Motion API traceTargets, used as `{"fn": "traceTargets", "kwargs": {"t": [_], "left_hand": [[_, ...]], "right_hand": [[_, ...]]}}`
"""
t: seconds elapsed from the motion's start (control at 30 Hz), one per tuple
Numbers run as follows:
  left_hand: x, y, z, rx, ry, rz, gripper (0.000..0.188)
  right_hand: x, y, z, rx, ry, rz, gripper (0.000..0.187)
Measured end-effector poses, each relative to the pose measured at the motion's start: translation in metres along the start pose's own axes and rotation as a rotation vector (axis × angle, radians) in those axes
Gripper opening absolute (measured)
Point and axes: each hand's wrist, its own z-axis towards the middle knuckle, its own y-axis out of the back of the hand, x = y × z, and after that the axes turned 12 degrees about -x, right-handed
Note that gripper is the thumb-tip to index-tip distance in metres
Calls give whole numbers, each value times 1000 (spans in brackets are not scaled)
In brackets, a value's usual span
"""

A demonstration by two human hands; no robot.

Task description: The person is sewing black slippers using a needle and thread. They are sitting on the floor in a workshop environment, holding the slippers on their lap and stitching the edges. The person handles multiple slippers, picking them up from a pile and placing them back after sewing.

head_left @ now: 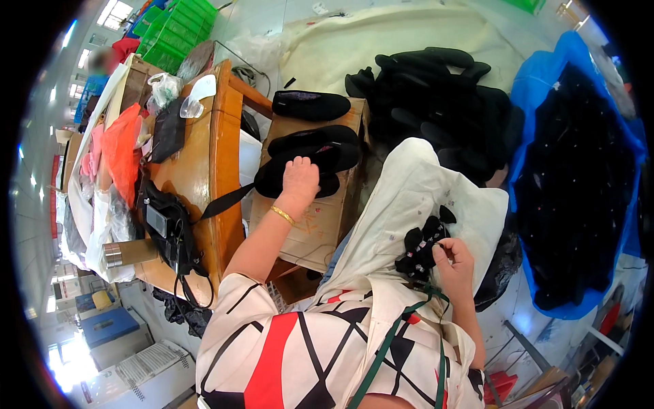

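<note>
My left hand (300,183), with a gold bracelet on its wrist, reaches over the cardboard box (306,235). Its fingers bend down onto a black slipper (272,174) in the pile there, their tips partly hidden. Another black slipper (311,105) lies by itself at the box's far end. On my lap, over a white cloth (409,174), rests a small heap of black cloth pieces (417,253) with pale specks, some shaped like bows. My right hand (455,262) pinches at the right edge of this heap, thumb and forefinger together.
A large heap of black slippers (443,102) lies beyond my lap. To the right stands a blue bag (528,184) full of black pieces. A wooden table (191,163) at left carries a black bag (167,221), a metal flask (129,253) and orange plastic (124,160).
</note>
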Motion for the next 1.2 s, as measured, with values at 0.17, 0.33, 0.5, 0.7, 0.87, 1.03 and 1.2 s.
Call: {"fn": "traceTargets", "kwargs": {"t": [0.17,0.33,0.5,0.7,0.87,1.03,1.2], "left_hand": [[24,-15,4,-144,-261,-13,16],[-13,45,19,-302,-8,-752,29],[-97,97,10,65,674,-2013,21],[-172,138,-20,359,763,-2399,16],[-164,139,-31,667,188,-1647,32],[-162,142,-53,812,226,-1616,27],[-173,109,-66,682,485,-2163,62]], "right_hand": [[-6,-2,-6,-8,0,46,11],[7,-6,-10,-71,-115,318,6],[33,-28,-26,-152,120,407,13],[46,-32,-22,-353,661,238,14],[37,-14,-12,-532,497,248,12],[25,-9,14,-538,152,422,12],[22,-15,12,-433,13,598,11]]}}
